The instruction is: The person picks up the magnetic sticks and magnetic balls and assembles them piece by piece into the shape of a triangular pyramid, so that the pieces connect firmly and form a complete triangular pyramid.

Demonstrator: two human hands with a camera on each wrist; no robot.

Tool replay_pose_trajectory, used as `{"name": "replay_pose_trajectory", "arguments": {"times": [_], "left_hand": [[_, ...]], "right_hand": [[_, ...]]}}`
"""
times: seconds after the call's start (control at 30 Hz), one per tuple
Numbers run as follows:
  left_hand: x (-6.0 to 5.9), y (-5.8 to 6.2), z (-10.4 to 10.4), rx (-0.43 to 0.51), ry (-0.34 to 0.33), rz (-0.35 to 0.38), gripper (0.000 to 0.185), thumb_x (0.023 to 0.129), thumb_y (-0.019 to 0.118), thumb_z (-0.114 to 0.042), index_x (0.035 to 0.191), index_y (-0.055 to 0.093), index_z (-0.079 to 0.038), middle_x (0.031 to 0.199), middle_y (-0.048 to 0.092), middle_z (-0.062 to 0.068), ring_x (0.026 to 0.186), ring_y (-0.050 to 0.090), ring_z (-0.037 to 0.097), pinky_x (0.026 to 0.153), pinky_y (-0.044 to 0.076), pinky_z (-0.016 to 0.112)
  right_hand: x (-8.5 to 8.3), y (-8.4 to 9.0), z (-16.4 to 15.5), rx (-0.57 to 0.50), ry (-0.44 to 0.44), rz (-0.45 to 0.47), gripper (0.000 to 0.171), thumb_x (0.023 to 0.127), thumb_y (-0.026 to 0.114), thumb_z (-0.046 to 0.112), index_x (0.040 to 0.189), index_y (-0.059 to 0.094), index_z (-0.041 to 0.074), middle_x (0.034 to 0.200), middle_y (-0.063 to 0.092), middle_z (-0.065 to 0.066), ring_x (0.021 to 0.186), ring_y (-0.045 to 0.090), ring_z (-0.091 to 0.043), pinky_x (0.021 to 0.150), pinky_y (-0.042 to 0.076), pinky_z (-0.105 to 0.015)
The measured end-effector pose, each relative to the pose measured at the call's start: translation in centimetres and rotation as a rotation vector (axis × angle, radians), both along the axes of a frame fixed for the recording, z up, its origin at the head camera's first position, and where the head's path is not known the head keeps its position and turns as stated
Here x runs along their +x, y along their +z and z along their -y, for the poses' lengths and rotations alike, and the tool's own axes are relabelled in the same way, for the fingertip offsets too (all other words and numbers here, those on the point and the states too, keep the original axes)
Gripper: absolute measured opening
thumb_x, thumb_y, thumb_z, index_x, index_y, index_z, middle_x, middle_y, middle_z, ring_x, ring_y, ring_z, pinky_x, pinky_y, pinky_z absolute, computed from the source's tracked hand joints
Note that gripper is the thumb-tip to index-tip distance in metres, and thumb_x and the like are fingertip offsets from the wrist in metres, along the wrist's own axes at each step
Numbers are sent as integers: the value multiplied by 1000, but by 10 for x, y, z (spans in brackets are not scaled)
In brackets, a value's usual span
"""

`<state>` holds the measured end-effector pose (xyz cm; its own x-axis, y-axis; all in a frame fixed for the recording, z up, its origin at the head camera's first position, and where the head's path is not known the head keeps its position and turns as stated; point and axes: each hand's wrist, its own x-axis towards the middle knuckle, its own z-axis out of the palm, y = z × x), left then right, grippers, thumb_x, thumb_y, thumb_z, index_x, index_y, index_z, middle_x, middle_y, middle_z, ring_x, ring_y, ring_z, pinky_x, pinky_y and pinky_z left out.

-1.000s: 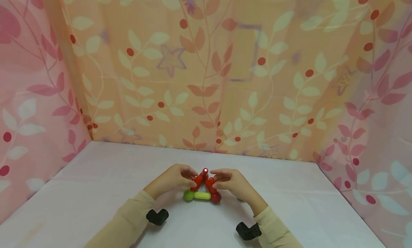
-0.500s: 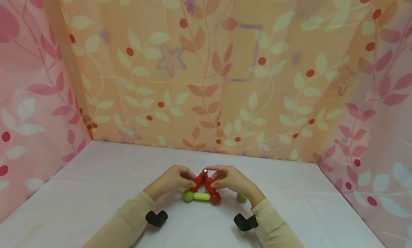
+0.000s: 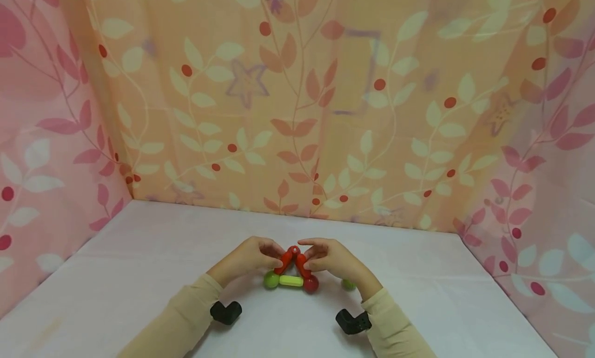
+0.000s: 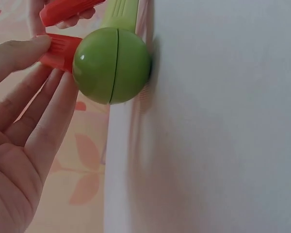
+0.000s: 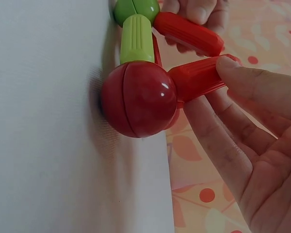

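Note:
A toy frame of rods and balls stands on the white table. Along its front, a yellow-green rod (image 3: 291,281) joins a green ball (image 3: 271,280) to a dark red ball (image 3: 311,283). Two red rods lean inward above the balls, and another red piece (image 3: 294,251) shows its round end between their tops. My left hand (image 3: 257,252) pinches the left red rod (image 4: 58,52) between thumb and fingers, near its upper end. The right red rod (image 5: 199,79) is pinched the same way by my right hand (image 3: 332,255), whose index finger stretches over the top.
Another green ball (image 3: 348,284) lies partly hidden by my right wrist. Black wrist mounts (image 3: 226,313) stick out under both sleeves. The white cloth-covered table (image 3: 153,254) meets a patterned curtain (image 3: 297,141) at the back, with pink curtains at both sides.
My right hand has moved slightly left and its index finger now reaches over the top. The red rods have drawn a little closer together, and the right-hand green ball shows from behind the wrist.

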<state>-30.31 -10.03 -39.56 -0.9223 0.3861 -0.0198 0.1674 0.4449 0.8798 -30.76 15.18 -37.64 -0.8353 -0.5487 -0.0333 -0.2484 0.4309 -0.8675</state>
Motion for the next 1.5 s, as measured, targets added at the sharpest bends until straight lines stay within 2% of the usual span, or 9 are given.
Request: {"name": "replay_pose_trajectory", "arguments": {"times": [0.2, 0.6, 0.83, 1.13, 1.5], "left_hand": [[1, 2, -5, 24, 40, -36, 33, 85, 77, -14, 118, 71, -11, 106, 73, 3, 99, 66, 17, 89, 56, 35], [5, 2, -9, 16, 91, -32, 29, 85, 76, -10, 113, 72, -13, 101, 72, 1, 96, 64, 16, 84, 57, 33], [5, 2, -10, 49, 80, -20, 28, 85, 76, -11, 113, 70, -9, 102, 72, 3, 97, 65, 16, 87, 57, 35], [5, 1, -12, 47, 73, -16, 28, 85, 77, -12, 112, 70, -10, 100, 72, 2, 96, 64, 16, 86, 57, 34], [8, 2, -14, 52, 58, -5, 30, 86, 76, -13, 115, 70, -11, 101, 72, 2, 96, 64, 15, 86, 57, 34]], "right_hand": [[2, 1, 5, 1, -7, -23, 48, 90, 70, 7, 136, 59, 7, 111, 69, -14, 95, 66, -15, 81, 60, -33], [5, -5, 12, -45, -35, -22, 46, 90, 70, 8, 134, 60, 6, 108, 70, -15, 90, 67, -13, 82, 60, -35], [6, -5, 13, -46, -44, -36, 43, 90, 69, 6, 133, 62, 5, 108, 71, -16, 89, 67, -13, 81, 60, -35], [7, -7, 12, -36, -74, -32, 42, 90, 70, 8, 131, 63, 8, 108, 71, -13, 90, 67, -14, 80, 60, -34], [8, -10, 7, -52, -55, -17, 45, 89, 70, 9, 133, 63, 10, 113, 71, -13, 95, 68, -16, 82, 60, -38]]}}
